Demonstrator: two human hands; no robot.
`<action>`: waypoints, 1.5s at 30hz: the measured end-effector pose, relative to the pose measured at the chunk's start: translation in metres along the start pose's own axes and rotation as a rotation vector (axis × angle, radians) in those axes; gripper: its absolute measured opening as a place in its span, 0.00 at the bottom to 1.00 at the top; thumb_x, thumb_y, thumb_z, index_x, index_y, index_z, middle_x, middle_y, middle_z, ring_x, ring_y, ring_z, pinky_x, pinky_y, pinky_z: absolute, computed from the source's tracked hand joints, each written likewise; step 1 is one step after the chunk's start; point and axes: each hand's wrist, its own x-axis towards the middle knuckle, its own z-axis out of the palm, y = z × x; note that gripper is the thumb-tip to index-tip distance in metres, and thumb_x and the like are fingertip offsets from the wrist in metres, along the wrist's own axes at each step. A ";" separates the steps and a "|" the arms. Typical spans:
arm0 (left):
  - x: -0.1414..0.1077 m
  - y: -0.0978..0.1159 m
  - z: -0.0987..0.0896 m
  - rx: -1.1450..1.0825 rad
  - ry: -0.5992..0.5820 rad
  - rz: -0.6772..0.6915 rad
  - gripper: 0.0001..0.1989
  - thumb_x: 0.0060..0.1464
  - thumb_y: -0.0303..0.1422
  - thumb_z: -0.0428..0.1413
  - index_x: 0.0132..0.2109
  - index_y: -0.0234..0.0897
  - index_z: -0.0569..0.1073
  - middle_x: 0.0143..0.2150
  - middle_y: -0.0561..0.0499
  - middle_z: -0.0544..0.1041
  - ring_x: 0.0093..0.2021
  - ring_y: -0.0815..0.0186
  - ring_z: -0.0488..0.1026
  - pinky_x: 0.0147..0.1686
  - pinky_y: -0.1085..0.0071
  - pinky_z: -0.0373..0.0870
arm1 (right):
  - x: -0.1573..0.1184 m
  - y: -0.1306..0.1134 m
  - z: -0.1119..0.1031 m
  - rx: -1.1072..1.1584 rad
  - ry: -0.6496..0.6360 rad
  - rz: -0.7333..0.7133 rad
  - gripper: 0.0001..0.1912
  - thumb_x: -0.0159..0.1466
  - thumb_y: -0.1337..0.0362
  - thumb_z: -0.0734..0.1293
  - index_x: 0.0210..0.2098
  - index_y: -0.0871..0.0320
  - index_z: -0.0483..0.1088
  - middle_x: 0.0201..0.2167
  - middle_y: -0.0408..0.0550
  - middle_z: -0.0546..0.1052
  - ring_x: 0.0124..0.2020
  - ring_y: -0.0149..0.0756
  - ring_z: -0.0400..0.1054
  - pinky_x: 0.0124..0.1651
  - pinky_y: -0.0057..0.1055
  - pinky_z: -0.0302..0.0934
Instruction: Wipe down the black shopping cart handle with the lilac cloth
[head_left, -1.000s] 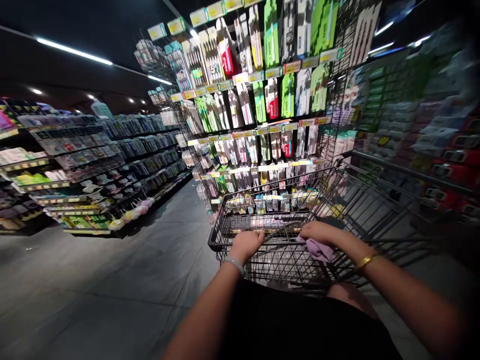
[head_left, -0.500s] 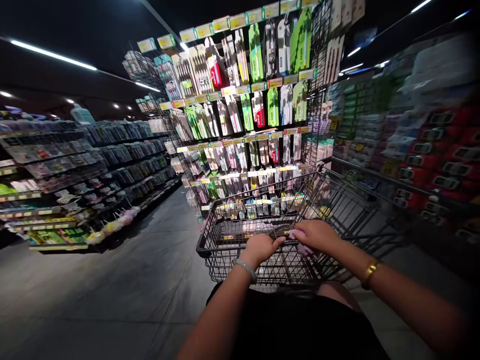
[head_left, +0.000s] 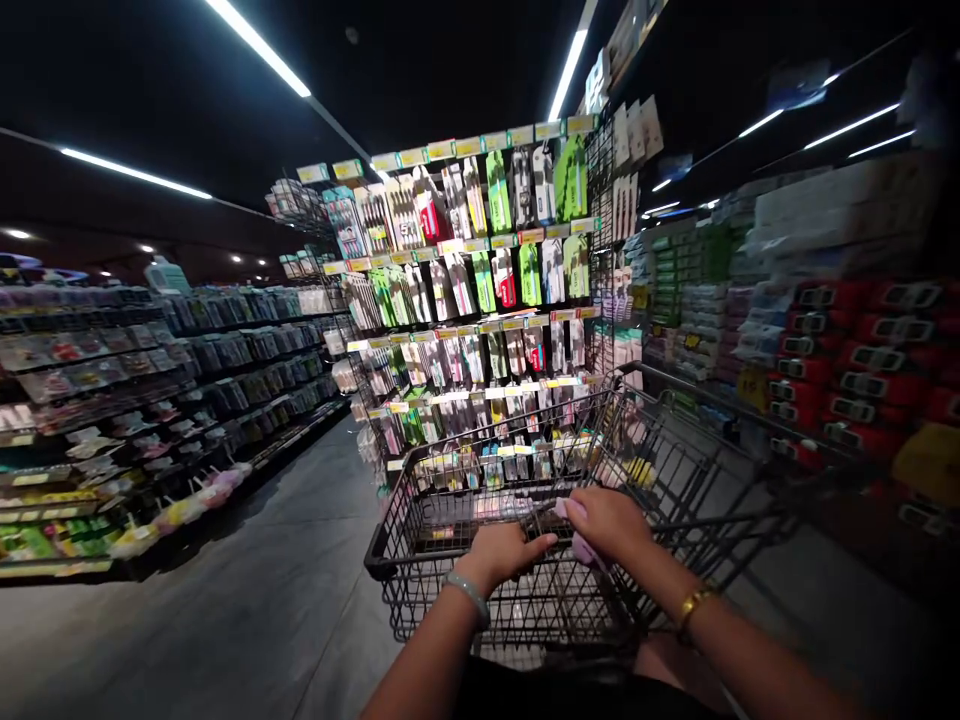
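Note:
A black wire shopping cart (head_left: 392, 535) stands in front of my body. My left hand (head_left: 501, 555), with a pale bangle at the wrist, rests over the cart's near bar. Its fingers curl down out of sight and the thumb points right. My right hand (head_left: 611, 525), with a gold bracelet, is closed round a soft lilac item (head_left: 585, 548) at the same bar. Only parts of that item stick out beside the fingers, so its kind is unclear. Whether this hand also grips the bar is hidden.
Just beyond the cart stands a wire display rack (head_left: 600, 180) hung with several rows of packaged toothbrushes (head_left: 499, 190). Stocked shelves (head_left: 247, 340) line the left side, past a grey floor aisle (head_left: 300, 540). Stacked red packs (head_left: 862, 355) stand at the right.
The view has tilted upward, so more ceiling shows and the rack sits lower. My hands and the cart appear lower and further left, with both hands still at the bar.

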 end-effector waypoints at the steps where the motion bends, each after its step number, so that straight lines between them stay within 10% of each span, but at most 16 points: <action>1: 0.000 -0.002 -0.001 0.002 -0.008 -0.006 0.50 0.48 0.73 0.29 0.34 0.37 0.81 0.36 0.42 0.82 0.38 0.51 0.79 0.39 0.63 0.71 | 0.002 -0.002 0.000 0.003 0.000 0.002 0.21 0.70 0.52 0.54 0.37 0.53 0.75 0.37 0.48 0.79 0.39 0.37 0.72 0.36 0.31 0.51; 13: -0.008 -0.010 -0.010 0.074 -0.011 -0.021 0.51 0.50 0.72 0.28 0.37 0.37 0.80 0.38 0.40 0.82 0.43 0.49 0.79 0.43 0.61 0.72 | -0.010 0.016 -0.007 0.049 -0.064 -0.331 0.25 0.68 0.42 0.57 0.46 0.53 0.74 0.43 0.49 0.76 0.44 0.38 0.68 0.43 0.30 0.54; 20: -0.009 -0.011 -0.005 0.060 -0.009 -0.014 0.51 0.49 0.72 0.27 0.33 0.37 0.80 0.37 0.40 0.82 0.40 0.52 0.79 0.41 0.63 0.72 | -0.014 0.065 -0.007 0.052 -0.041 0.043 0.25 0.71 0.47 0.51 0.43 0.51 0.75 0.43 0.47 0.78 0.44 0.39 0.70 0.37 0.31 0.51; 45: -0.033 -0.042 -0.009 0.065 0.018 -0.085 0.48 0.53 0.70 0.30 0.32 0.39 0.81 0.33 0.44 0.81 0.37 0.56 0.78 0.38 0.67 0.70 | -0.008 0.011 -0.008 0.091 -0.024 -0.023 0.24 0.70 0.48 0.52 0.39 0.51 0.75 0.39 0.47 0.79 0.41 0.38 0.72 0.37 0.32 0.51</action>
